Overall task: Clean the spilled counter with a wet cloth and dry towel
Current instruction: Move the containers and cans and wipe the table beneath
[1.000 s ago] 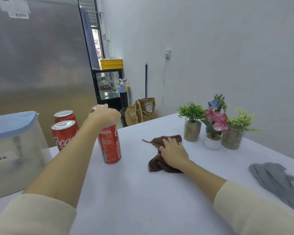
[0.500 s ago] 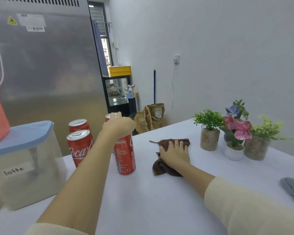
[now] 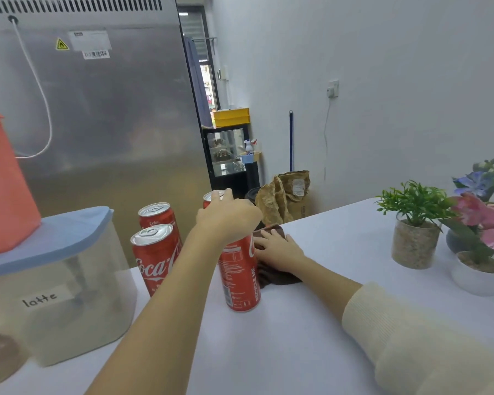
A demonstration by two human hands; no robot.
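A steel refrigerator point(image 3: 97, 109) rises behind the worktop's far-left edge, carrying a yellow flame warning triangle and a barcode sticker too small to read. The white worktop point(image 3: 311, 337) runs from the lower left to the right; its far edge crosses behind the cans and up past the plants, with a brown paper bag point(image 3: 285, 195) beyond it. The widest bare stretch lies near the camera, between the two forearms and to the right of them.

At the left stands a clear bin point(image 3: 69, 295) with a blue lid and a handwritten label "latte"; an orange container point(image 3: 3, 189) sits on its lid. On the right, potted artificial plants point(image 3: 417, 223) cluster together.

Three red Coca-Cola cans stand just right of the bin. The left hand point(image 3: 228, 218) grips the top of the nearest can point(image 3: 240, 277), whose side reads "RECYCLE ME". The two other cans point(image 3: 154, 252) stand just beside it.

The right hand point(image 3: 280, 249) lies flat, fingers spread, pressing on the brown cloth point(image 3: 277, 276), which rests on the worktop touching the held can's right side.
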